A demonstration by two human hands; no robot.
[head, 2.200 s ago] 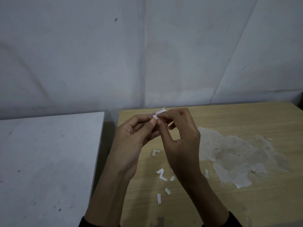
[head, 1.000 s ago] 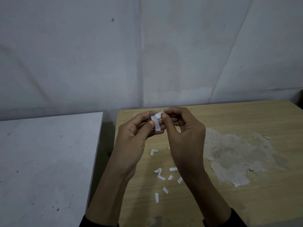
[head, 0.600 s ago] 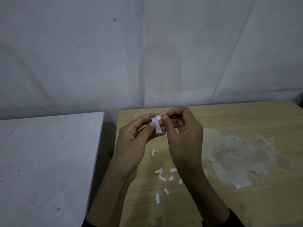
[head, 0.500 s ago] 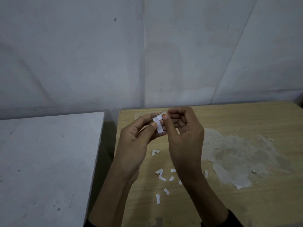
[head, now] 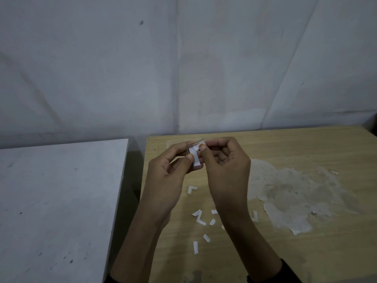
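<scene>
Paper strip (head: 195,158) pinched above the bench (head: 295,252).
My left hand (head: 169,178) and right hand (head: 226,172) both grip its upper part.

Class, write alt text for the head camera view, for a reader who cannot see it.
A person's left hand and right hand together pinch a small white paper strip above a light wooden table; small white paper scraps lie beneath.

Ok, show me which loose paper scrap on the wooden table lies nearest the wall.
The L-shaped scrap, seen alone between the left hand and right hand; the other scraps cluster nearer the person.
</scene>
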